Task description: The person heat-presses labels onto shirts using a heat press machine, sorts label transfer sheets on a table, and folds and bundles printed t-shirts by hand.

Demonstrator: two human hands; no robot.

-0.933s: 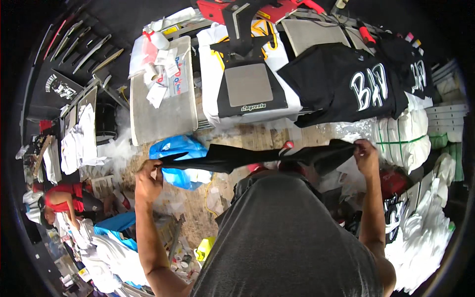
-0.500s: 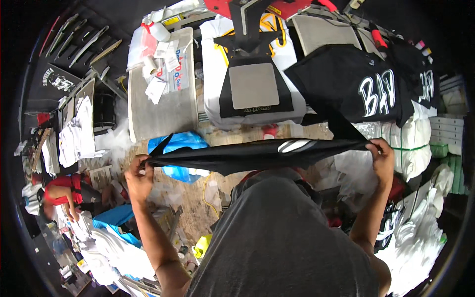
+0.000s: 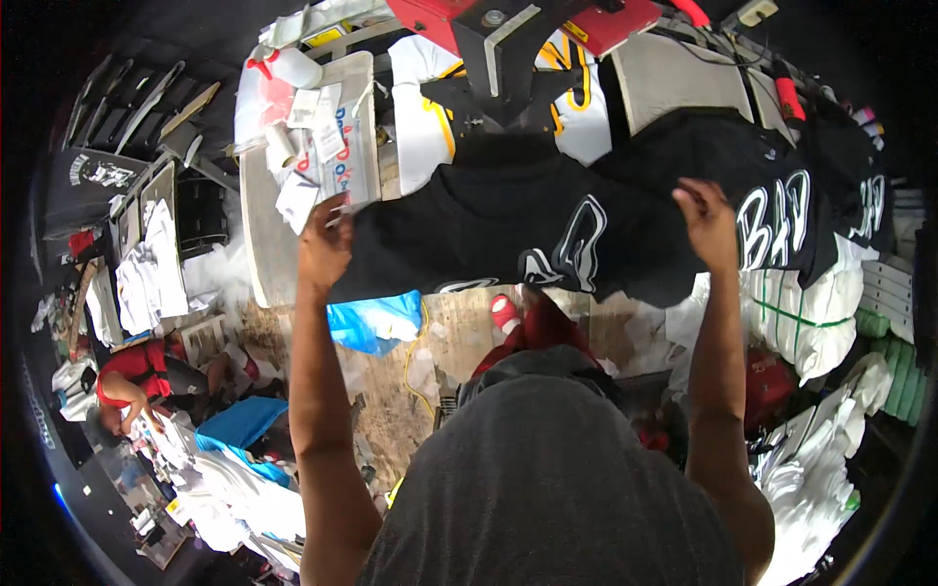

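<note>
A black T-shirt with a white-and-grey print (image 3: 459,234) is spread across the front of the heat press's black lower plate and hangs toward me. My left hand (image 3: 326,242) has curled fingers on its left edge. My right hand (image 3: 707,220) is by its right end, fingers loosely bent and apart. Behind the shirt stands the press's dark arm (image 3: 496,73), with a white-and-yellow printed garment (image 3: 415,103) around it and a red upper housing (image 3: 420,20).
Left, a grey platen (image 3: 264,244) carries papers and a spray bottle (image 3: 293,66). Right lie black printed shirts (image 3: 713,156) above white bundles (image 3: 801,327). Below are a blue bag (image 3: 376,322) and yellow cord. Another person in red (image 3: 132,386) bends at the lower left.
The black shirt has gone from a stretched, folded strip held low to lying opened out across the press, covering its grey pad. Both my hands have moved forward and up; the right one's fingers have loosened.
</note>
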